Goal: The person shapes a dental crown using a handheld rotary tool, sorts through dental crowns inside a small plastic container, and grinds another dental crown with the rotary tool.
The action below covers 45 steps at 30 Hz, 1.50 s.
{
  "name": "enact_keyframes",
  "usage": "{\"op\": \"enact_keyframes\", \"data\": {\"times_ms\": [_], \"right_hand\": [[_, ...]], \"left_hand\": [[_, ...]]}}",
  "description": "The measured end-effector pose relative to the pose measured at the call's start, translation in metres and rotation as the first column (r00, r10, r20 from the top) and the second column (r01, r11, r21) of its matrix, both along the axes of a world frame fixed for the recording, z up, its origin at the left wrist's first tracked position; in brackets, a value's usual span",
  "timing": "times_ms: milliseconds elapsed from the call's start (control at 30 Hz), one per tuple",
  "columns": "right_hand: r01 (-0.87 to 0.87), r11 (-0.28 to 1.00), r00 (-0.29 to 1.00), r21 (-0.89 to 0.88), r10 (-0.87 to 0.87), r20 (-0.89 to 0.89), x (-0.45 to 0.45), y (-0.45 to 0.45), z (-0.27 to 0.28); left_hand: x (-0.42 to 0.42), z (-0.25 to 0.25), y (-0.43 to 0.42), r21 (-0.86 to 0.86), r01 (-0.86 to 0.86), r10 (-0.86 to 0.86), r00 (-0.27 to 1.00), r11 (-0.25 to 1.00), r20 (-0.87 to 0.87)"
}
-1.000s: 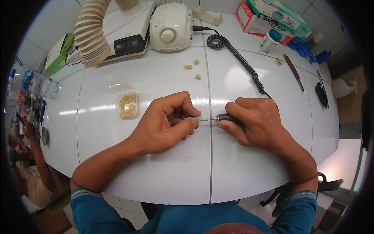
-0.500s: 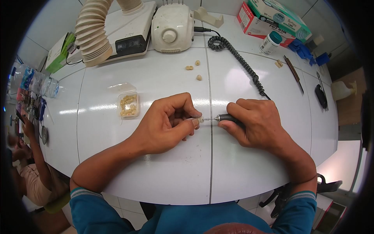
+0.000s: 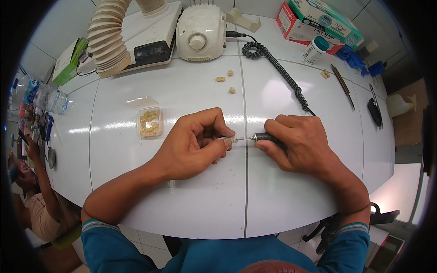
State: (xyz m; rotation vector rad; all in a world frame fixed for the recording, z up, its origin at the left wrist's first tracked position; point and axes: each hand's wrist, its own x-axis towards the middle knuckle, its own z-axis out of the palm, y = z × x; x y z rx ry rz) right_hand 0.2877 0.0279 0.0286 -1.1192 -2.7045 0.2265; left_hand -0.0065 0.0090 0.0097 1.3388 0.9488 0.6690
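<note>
open clear box [image 3: 161, 123]: yellowish pieces [image 3: 149, 130] inside | left hand [image 3: 193, 145] pinches pale piece [image 3: 235, 139] | right hand [image 3: 298, 143] grips handpiece [image 3: 263, 136]

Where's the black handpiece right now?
In the head view, the black handpiece is right of centre, in the right hand, its bit pointing toward the left hand.

Walls [image 3: 54, 34], probably tiled, back a white table [image 3: 205, 202].

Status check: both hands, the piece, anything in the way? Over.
Left hand: pale piece pinched in fingertips. Right hand: handpiece gripped, bit aimed at piece, contact too small to tell. Nothing visible blocking.
</note>
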Motion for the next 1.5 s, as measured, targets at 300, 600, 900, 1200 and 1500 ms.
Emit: {"op": "enact_keyframes", "data": {"times_ms": [300, 600, 900, 1200, 1500], "right_hand": [[-0.003, 1.000, 1.000, -0.004, 0.003, 0.003, 0.0007, 0.0002, -0.0009], [0.003, 1.000, 1.000, 0.000, -0.003, 0.003, 0.0007, 0.0001, -0.0019], [-0.007, 1.000, 1.000, 0.000, 0.007, 0.015, 0.0005, -0.0001, 0.0000], [-0.008, 1.000, 1.000, 0.016, 0.007, 0.014, 0.0000, -0.0011, -0.0011], [-0.003, 1.000, 0.999, 0.012, 0.004, -0.046, 0.0014, 0.0008, -0.0053]], "left_hand": [[0.0004, -0.0010, -0.0005, -0.005, -0.008, 0.008, 1.000, 1.000, 0.004], [0.0003, -0.0006, -0.0001, -0.001, -0.001, 0.001, 1.000, 1.000, -0.006], [0.0006, 0.0006, -0.0003, 0.005, 0.001, -0.001, 1.000, 1.000, -0.027], [0.0002, 0.0005, -0.0006, 0.005, 0.004, -0.004, 1.000, 1.000, -0.020], [0.0017, 0.0003, -0.0011, -0.005, -0.020, 0.020, 1.000, 1.000, 0.018]]}}
